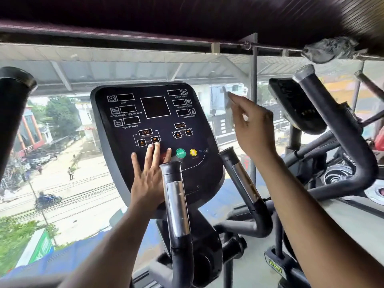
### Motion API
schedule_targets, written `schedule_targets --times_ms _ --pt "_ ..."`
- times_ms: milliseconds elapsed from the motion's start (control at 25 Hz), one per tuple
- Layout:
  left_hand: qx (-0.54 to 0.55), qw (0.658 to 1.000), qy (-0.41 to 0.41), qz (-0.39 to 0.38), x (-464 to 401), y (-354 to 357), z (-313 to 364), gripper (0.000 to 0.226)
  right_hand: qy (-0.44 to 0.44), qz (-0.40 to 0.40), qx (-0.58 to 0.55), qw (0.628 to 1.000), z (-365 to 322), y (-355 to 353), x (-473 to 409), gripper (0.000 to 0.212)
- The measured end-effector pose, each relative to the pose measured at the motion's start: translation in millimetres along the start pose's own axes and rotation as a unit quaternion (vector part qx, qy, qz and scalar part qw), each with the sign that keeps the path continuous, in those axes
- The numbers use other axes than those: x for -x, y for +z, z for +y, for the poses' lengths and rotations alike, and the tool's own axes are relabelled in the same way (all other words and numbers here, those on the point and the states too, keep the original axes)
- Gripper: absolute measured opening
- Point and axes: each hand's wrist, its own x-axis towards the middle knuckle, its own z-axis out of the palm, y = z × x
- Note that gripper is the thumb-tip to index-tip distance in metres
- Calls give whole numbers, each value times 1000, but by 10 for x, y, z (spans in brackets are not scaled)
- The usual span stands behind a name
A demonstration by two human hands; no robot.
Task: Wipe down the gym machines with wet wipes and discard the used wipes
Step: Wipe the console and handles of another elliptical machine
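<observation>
The black console [199, 169] of a gym machine stands in front of me, tilted, with dark displays, a green START button and a yellow button. My left hand [148, 177] lies flat on its lower part, fingers straight and spread over the arrow keys. My right hand [251, 129] is raised just off the console's right edge. Its fingertips pinch a thin whitish wet wipe [228, 104], which hangs in the air clear of the console.
Two short chrome-and-black grips [176, 196] [243, 179] rise below the console. A thick black handle [12, 113] stands at far left. Another machine's console [297, 107] and curved handle [332, 113] are to the right. A glass wall behind overlooks a street.
</observation>
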Motion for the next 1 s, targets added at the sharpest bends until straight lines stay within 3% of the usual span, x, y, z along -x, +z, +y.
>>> schedule_targets --times_ms 80,160,280,400,520,640,800,920,1000 --pt "1 1000 7 -6 16 -28 1 75 -62 -18 -20 998 -329 42 204 37" --pt "-5 1000 7 -13 29 -46 -12 78 -71 -53 -40 995 -497 255 488 39" --pt "-13 1000 9 -18 32 -31 -14 80 -18 -70 -75 995 -259 760 889 41" --pt "-14 1000 -1 -14 -3 37 -25 75 76 -29 -20 996 167 1105 1044 40" --pt "-25 1000 -4 -9 -38 115 -43 74 115 12 -12 993 680 1327 705 28" --pt "-43 999 3 -7 -21 150 -61 74 124 11 34 992 1061 1552 292 39" --pt "-40 999 2 -7 -33 129 -47 74 153 -88 56 983 1070 1706 376 35" --pt "-44 999 -2 -18 -29 104 -24 73 211 -144 21 967 1071 1568 634 59" --pt "-31 999 0 -14 -30 91 -19 74 194 -156 71 966 1014 1416 996 69"
